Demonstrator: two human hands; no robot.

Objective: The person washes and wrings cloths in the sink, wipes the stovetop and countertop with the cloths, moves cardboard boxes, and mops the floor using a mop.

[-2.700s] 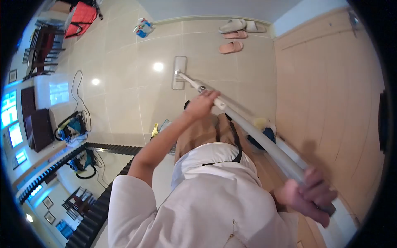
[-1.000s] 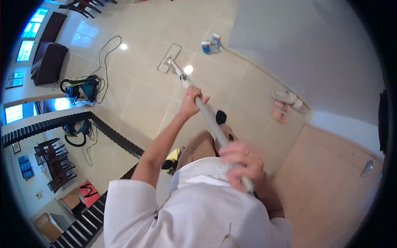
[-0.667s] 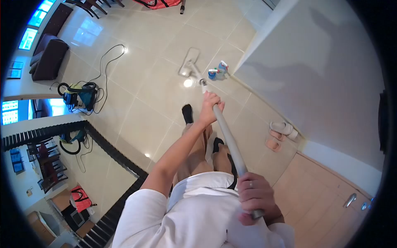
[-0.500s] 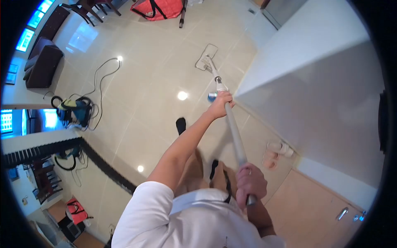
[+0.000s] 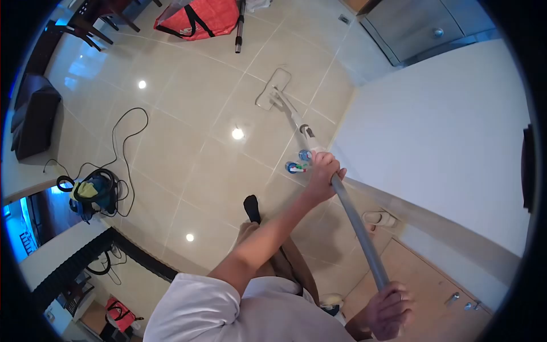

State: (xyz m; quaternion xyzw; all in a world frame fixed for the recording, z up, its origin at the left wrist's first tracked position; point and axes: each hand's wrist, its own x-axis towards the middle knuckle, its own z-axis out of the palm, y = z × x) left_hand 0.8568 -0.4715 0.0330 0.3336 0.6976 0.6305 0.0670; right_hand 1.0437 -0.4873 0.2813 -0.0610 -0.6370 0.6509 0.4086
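A flat mop (image 5: 360, 223) with a long grey pole slants across the middle of the view. Its pale rectangular head (image 5: 273, 90) lies on the tiled floor at the upper centre. My left hand (image 5: 326, 175) is closed round the upper part of the pole, nearer the head. Down at the pole's near end, my right hand (image 5: 391, 310) is wrapped round it and hides the tip. Just beyond my left hand, two blue-and-white items (image 5: 292, 167) show near the pole; their kind is unclear.
A vacuum cleaner (image 5: 96, 192) with a looping cord stands at left. A red bag (image 5: 198, 20) and a dark tube (image 5: 239, 28) lie at the top. A white wall (image 5: 433, 125) runs along the right, with slippers (image 5: 380, 219) by its foot. A mirror (image 5: 139, 271) fills the lower left.
The view has turned. The pole's near end and my right hand have swung right and down, and my left hand sits further right and lower. Both hands keep their hold.
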